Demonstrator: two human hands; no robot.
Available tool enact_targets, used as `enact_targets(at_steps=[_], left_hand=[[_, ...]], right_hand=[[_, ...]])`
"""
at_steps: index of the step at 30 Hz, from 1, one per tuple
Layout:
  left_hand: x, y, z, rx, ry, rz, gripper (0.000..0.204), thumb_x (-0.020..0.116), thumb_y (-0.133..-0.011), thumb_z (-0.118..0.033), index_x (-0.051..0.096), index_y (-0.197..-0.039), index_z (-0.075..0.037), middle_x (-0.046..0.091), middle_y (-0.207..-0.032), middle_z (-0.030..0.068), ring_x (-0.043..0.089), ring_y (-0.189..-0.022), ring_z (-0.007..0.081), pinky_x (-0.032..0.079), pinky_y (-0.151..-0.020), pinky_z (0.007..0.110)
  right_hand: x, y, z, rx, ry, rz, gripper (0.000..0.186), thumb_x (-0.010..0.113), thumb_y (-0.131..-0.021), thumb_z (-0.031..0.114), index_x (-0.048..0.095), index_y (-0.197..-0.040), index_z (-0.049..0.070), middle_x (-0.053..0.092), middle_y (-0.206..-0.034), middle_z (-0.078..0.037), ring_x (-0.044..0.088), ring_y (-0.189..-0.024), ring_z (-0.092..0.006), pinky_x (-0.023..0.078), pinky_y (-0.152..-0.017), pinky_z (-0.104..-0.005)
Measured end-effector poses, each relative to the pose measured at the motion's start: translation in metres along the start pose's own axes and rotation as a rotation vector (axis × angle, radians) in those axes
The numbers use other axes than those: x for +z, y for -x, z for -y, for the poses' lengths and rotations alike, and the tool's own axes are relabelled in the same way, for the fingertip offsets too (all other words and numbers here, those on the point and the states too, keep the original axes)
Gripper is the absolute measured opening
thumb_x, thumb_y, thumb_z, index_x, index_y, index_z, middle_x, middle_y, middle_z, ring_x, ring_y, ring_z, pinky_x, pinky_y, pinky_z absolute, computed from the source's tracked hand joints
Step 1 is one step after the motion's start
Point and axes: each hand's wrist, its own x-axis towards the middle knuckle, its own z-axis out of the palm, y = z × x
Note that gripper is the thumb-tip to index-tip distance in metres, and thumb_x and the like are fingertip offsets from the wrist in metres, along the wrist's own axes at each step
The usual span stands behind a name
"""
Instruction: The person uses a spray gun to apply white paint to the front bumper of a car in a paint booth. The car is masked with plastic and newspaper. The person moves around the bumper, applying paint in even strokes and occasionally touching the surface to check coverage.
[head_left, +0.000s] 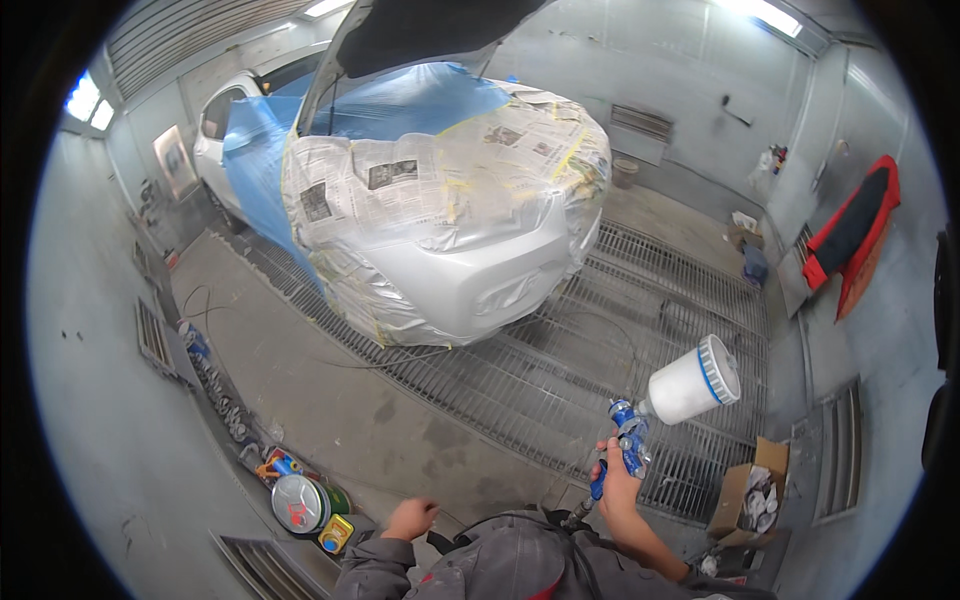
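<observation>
My right hand point(620, 480) grips a blue spray gun point(627, 435) with a white cup point(685, 390) on top and a hose below. My left hand point(410, 518) is low at the centre, fingers loosely curled; whatever they hold, if anything, is hidden. Ahead stands a white car point(215, 135), hood point(420, 30) raised, wrapped in newspaper point(380, 175) and blue plastic sheeting point(260, 145). Its front bumper point(500, 270) is left uncovered by the paper and looks smooth and pale.
A metal grating point(680, 310) lies under the car. At lower left are round cans point(300, 500) and small containers along the wall. A cardboard box point(740, 510) sits at lower right. A red and black panel point(850, 235) is against the right wall, with bags point(750, 250) below it.
</observation>
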Motion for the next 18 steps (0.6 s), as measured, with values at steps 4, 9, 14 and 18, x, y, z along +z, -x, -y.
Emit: enact_targets(at_steps=[4, 9, 14, 18], left_hand=[[-0.092, -0.015, -0.184, 0.6, 0.138, 0.009, 0.02, 0.067, -0.097, -0.028, 0.071, -0.106, -0.011, 0.068, -0.099, 0.0112, 0.068, -0.093, 0.0354, 0.055, -0.077, 0.045], [-0.112, -0.017, -0.313, 1.02, -0.063, -0.183, 0.017, 0.07, -0.09, -0.024, 0.066, -0.096, -0.009, 0.064, -0.086, 0.008, 0.069, -0.074, 0.0275, 0.056, -0.065, 0.043], [-0.111, -0.032, -0.319, 1.088, -0.405, -0.377, 0.013, 0.069, -0.076, -0.018, 0.061, -0.082, -0.008, 0.064, -0.075, 0.0062, 0.07, -0.066, 0.0217, 0.053, -0.053, 0.036], [-0.089, -0.035, -0.327, 0.897, -0.74, -0.225, 0.028, 0.059, -0.096, -0.032, 0.07, -0.1, -0.006, 0.072, -0.095, 0.0127, 0.072, -0.084, 0.0327, 0.057, -0.073, 0.038]], right_hand=[[0.02, 0.033, -0.027, 0.04, 0.191, -0.014, 0.013, 0.069, -0.101, 0.018, 0.068, -0.108, 0.007, 0.071, -0.088, -0.004, 0.058, -0.056, -0.0119, 0.047, -0.049, -0.0286], [0.005, 0.028, -0.085, -0.329, 0.385, 0.129, 0.017, 0.071, -0.097, 0.022, 0.069, -0.096, 0.006, 0.068, -0.081, -0.007, 0.062, -0.07, -0.0251, 0.049, -0.064, -0.041], [0.023, 0.024, -0.092, -0.977, 1.14, 0.077, 0.015, 0.071, -0.092, 0.022, 0.069, -0.096, 0.007, 0.063, -0.087, -0.013, 0.056, -0.082, -0.0367, 0.041, -0.069, -0.0496], [0.028, 0.006, -0.094, -1.192, 1.169, 0.082, 0.014, 0.073, -0.086, 0.021, 0.07, -0.094, 0.01, 0.058, -0.079, -0.011, 0.053, -0.075, -0.0352, 0.04, -0.065, -0.0473]])
